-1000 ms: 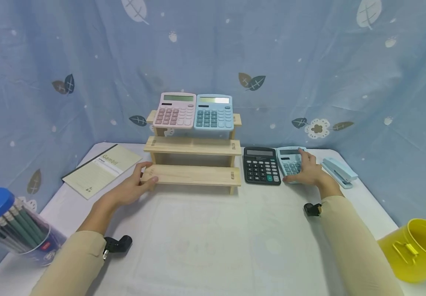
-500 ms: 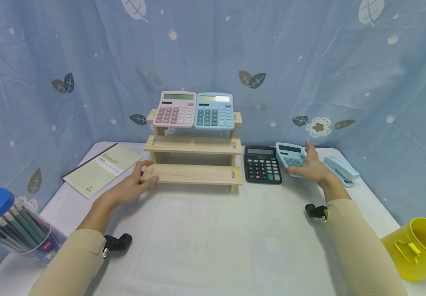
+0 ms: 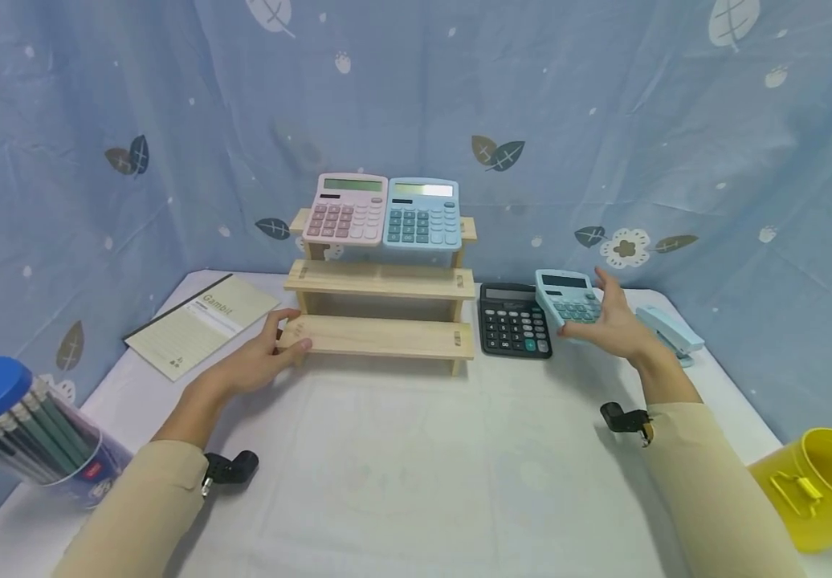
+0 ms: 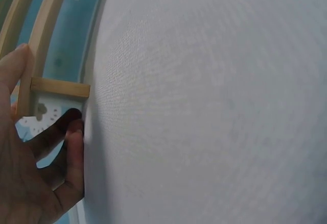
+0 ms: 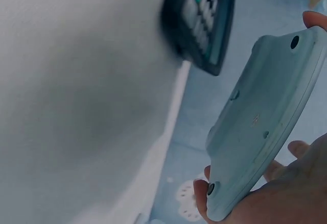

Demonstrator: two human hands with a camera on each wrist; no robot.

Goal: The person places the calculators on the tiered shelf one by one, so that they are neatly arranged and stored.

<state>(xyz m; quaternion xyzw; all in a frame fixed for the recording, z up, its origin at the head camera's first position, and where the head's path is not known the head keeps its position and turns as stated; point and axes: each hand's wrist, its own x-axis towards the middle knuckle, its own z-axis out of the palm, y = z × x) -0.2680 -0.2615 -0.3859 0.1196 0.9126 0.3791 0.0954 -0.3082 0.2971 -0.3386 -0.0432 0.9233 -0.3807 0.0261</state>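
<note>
My right hand [image 3: 620,323] holds a light blue calculator [image 3: 566,299] by its sides, thumb at the near edge and fingers at the far one. In the right wrist view the underside of this calculator [image 5: 258,124] shows, raised off the table and tilted. Just left of it lies a black calculator [image 3: 513,321]. My left hand [image 3: 251,363] grips the left end of the lowest board of a three-tier wooden rack [image 3: 380,335], thumb at the front edge. A pink calculator [image 3: 346,210] and another light blue calculator [image 3: 423,215] lean side by side on the top tier.
A light blue stapler [image 3: 669,331] lies right of my right hand. A yellow bucket [image 3: 785,498] stands at the front right. On the left are a notepad [image 3: 202,325] and a blue-lidded tub of pencils [image 3: 40,449]. A patterned blue curtain [image 3: 416,96] closes off the back.
My right hand has lifted the light blue calculator off the table beside the black one and tilted it. The left hand stays at the rack.
</note>
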